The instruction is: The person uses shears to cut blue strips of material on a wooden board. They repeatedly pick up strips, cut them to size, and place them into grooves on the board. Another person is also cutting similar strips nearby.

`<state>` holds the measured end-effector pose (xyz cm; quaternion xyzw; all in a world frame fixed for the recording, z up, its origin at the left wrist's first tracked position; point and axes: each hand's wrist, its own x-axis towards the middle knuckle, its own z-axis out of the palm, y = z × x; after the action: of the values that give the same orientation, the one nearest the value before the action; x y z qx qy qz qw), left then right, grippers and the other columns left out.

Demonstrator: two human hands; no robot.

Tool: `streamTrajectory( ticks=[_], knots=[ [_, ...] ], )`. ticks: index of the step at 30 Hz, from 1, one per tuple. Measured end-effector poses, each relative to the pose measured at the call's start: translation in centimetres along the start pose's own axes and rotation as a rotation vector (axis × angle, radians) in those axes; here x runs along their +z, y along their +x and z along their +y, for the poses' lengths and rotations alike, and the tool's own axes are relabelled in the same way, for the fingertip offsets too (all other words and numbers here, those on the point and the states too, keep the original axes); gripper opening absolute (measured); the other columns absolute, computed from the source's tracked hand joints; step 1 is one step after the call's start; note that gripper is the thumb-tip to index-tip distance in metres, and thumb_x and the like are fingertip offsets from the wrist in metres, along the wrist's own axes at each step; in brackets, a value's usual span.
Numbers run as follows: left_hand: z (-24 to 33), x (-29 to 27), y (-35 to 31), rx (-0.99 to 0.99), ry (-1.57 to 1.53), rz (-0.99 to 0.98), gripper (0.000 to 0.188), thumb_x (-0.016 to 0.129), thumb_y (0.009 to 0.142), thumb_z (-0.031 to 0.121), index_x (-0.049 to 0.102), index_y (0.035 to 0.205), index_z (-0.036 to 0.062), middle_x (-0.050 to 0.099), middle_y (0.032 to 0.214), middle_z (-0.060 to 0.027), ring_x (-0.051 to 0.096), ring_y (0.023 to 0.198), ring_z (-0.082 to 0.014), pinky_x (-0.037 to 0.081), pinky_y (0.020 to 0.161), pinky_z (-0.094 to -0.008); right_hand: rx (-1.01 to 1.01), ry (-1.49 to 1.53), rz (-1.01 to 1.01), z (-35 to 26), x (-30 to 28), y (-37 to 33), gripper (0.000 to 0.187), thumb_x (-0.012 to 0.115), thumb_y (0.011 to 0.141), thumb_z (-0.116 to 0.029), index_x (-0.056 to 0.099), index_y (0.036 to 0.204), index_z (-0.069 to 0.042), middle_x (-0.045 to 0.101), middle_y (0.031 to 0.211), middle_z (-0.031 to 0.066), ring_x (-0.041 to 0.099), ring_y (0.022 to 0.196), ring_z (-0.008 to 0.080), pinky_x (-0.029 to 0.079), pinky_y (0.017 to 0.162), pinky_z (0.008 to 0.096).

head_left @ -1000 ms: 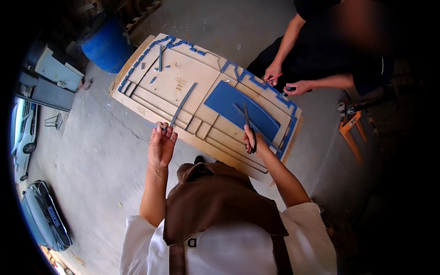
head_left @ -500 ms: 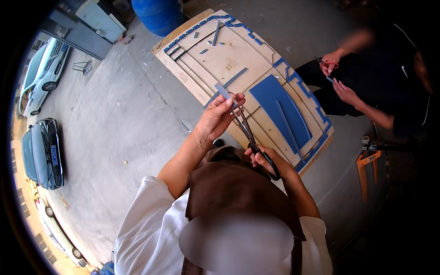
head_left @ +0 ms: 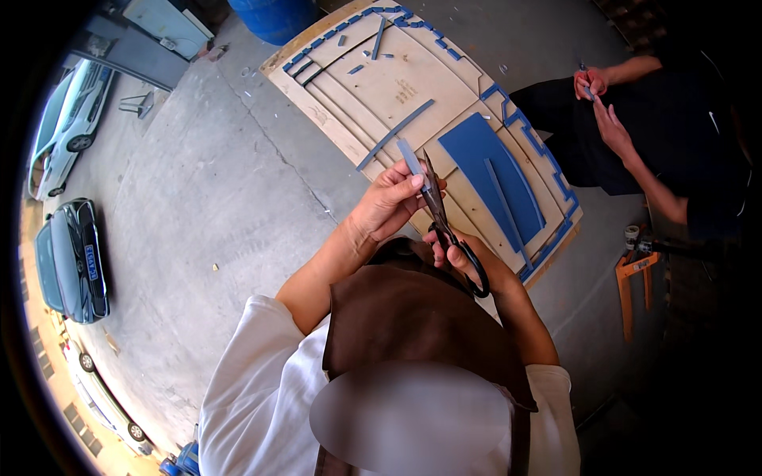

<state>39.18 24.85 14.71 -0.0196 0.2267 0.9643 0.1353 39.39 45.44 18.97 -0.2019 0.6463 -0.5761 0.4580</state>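
Between the thumb and fingers of my left hand (head_left: 389,202) is a short grey-blue strip (head_left: 411,159), its upper end sticking out past the fingertips. My right hand (head_left: 464,258) grips the black handles of a pair of scissors (head_left: 436,205). The dark blades point up and away and lie right beside the strip and my left fingertips. I cannot tell whether the blades touch the strip. Both hands are above the near edge of a pale wooden board (head_left: 381,87), which has grooves and blue strips set along its border.
On the board lie a large curved blue sheet (head_left: 484,170), a long loose strip (head_left: 395,135) and several small offcuts. Across it, a co-worker's hands (head_left: 607,103) hold a tool and a small piece. An orange stand (head_left: 631,278) is at right, a blue barrel (head_left: 276,17) behind, parked cars (head_left: 75,258) at left.
The scissor blades have swung upward, from below my left fingers to alongside the strip. My left hand and the strip have shifted slightly right. The co-worker's hands have come closer together.
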Motion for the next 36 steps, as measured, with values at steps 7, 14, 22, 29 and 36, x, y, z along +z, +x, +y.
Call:
streamTrajectory(
  ticks=[7, 14, 22, 29, 36],
  knots=[
    [-0.2, -1.0, 0.0, 0.041, 0.019, -0.053, 0.017, 0.065, 0.088, 0.021, 0.059, 0.099, 0.0102, 0.063, 0.094, -0.0067, 0.06, 0.094, -0.0223, 0.048, 0.089, -0.0428, -0.055, -0.004, 0.015, 0.0, 0.2, 0.4, 0.078, 0.047, 0.085, -0.067, 0.051, 0.116, 0.004, 0.056, 0.082, 0.0039, 0.055, 0.077, 0.0126, 0.046, 0.072, 0.0269],
    [0.3, -1.0, 0.0, 0.046, 0.05, -0.112, 0.019, 0.067, 0.086, 0.02, 0.059, 0.098, 0.0089, 0.062, 0.091, -0.0061, 0.06, 0.092, -0.0223, 0.047, 0.086, -0.0418, -0.025, -0.033, 0.023, -0.5, 0.3, 0.3, 0.071, 0.048, 0.087, -0.064, 0.053, 0.111, 0.003, 0.057, 0.082, 0.0073, 0.057, 0.077, 0.0157, 0.046, 0.073, 0.0288],
    [1.0, -0.7, -0.8, 0.076, 0.017, -0.128, 0.021, 0.07, 0.083, 0.017, 0.057, 0.099, 0.0114, 0.063, 0.091, -0.0029, 0.06, 0.093, -0.0202, 0.046, 0.086, -0.0411, -0.004, -0.253, 0.083, -3.3, 0.7, 0.9, 0.051, 0.064, 0.087, -0.039, 0.054, 0.109, 0.006, 0.063, 0.087, 0.0184, 0.063, 0.082, 0.028, 0.048, 0.074, 0.034],
    [1.3, -0.5, -1.0, 0.093, 0.086, -0.094, 0.023, 0.072, 0.082, 0.02, 0.056, 0.096, 0.0124, 0.059, 0.085, -0.0017, 0.056, 0.085, -0.0195, 0.043, 0.077, -0.038, 0.006, -0.261, 0.067, -3.4, 0.8, 1.0, 0.052, 0.065, 0.085, -0.041, 0.054, 0.108, 0.005, 0.06, 0.078, 0.0154, 0.058, 0.073, 0.026, 0.046, 0.068, 0.0355],
    [1.3, -0.3, -0.8, 0.115, 0.089, -0.077, 0.024, 0.071, 0.083, 0.019, 0.055, 0.099, 0.0115, 0.059, 0.085, -0.0021, 0.056, 0.084, -0.0196, 0.043, 0.077, -0.038, 0.006, -0.253, 0.046, -3.5, 0.4, 1.2, 0.061, 0.065, 0.083, -0.049, 0.053, 0.109, 0.005, 0.059, 0.077, 0.0159, 0.058, 0.074, 0.0276, 0.046, 0.069, 0.0368]
  ],
)
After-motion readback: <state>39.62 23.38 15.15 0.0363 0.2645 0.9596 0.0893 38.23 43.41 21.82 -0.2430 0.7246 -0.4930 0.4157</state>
